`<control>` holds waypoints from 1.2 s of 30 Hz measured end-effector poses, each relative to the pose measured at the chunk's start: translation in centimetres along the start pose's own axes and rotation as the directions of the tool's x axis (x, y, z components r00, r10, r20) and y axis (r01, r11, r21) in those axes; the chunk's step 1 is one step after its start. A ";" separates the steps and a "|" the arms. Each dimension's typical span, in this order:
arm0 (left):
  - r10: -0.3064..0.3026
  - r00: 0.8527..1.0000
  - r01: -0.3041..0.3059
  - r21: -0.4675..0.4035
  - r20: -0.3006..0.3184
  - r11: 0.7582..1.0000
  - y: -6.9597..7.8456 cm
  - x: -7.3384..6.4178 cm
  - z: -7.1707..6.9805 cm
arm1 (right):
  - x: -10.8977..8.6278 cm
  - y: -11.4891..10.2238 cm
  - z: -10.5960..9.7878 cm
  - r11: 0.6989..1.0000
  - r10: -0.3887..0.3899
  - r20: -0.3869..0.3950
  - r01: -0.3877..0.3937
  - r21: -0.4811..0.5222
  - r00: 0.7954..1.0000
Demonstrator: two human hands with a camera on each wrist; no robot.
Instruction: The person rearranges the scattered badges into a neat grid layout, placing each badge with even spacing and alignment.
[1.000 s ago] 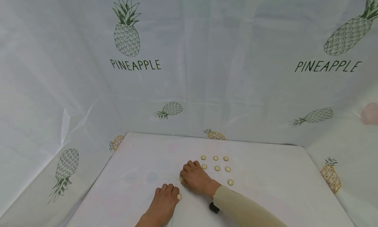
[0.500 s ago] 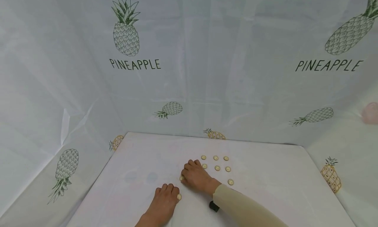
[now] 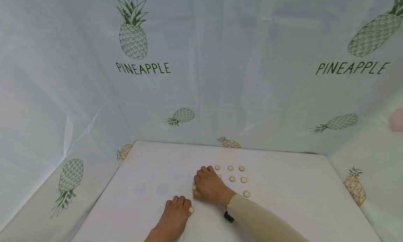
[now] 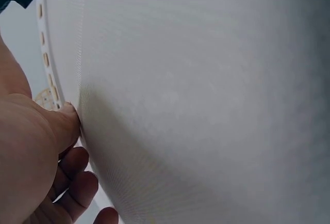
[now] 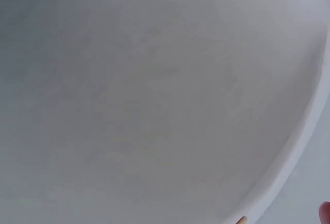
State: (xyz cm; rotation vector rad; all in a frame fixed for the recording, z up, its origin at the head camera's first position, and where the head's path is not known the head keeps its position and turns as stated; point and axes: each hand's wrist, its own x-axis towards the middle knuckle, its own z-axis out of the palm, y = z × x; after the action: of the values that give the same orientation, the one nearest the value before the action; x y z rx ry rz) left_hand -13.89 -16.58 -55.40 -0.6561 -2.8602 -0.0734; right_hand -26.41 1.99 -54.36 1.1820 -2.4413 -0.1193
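Note:
In the head view my left hand (image 3: 174,214) rests low on the white table with its fingers bent, and a small round cream disc (image 3: 191,210) shows at its thumb side. My right hand (image 3: 207,186) lies farther forward and to the right, a similar marked disc (image 3: 195,187) pinched at its thumb side. The left wrist view has the thumb and curled fingers of my left hand (image 4: 31,152) against the cloth; its disc is hidden there. Only a fingertip (image 5: 325,212) enters the right wrist view. Just beyond my right hand, one disc (image 3: 219,176) is partly covered.
Several more cream discs lie in loose rows right of my right hand, among them a back disc (image 3: 231,168) and a nearer single disc (image 3: 246,193). A black object (image 3: 228,216) shows beside the right sleeve (image 3: 261,217). Pineapple-printed cloth (image 3: 233,77) walls the white table (image 3: 283,186).
My right hand has shifted slightly forward, away from me, and the disc at its thumb has moved with it. The left hand and its disc have stayed in place.

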 end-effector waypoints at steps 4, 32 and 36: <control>-0.015 1.000 0.015 -0.009 0.026 1.000 0.0 -0.1 0.3 | -0.5 0.2 -0.1 1.000 0.008 0.000 -0.008 -0.026 1.000; -0.007 0.999 0.012 -0.083 0.051 0.997 -0.6 -0.3 0.5 | -10.9 6.4 -2.2 0.974 0.181 -0.005 -0.178 0.143 0.984; 0.000 0.999 0.003 -0.086 0.044 0.996 -0.6 -0.1 0.5 | -12.5 7.3 -2.4 0.968 0.210 0.027 -0.212 0.135 0.977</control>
State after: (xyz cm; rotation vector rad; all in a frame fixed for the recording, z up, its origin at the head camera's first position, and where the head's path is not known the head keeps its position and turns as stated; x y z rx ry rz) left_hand -14.14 -17.07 -55.93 -0.6804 -2.9139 -0.1863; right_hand -23.92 16.44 -54.48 0.9688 -2.6035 0.1058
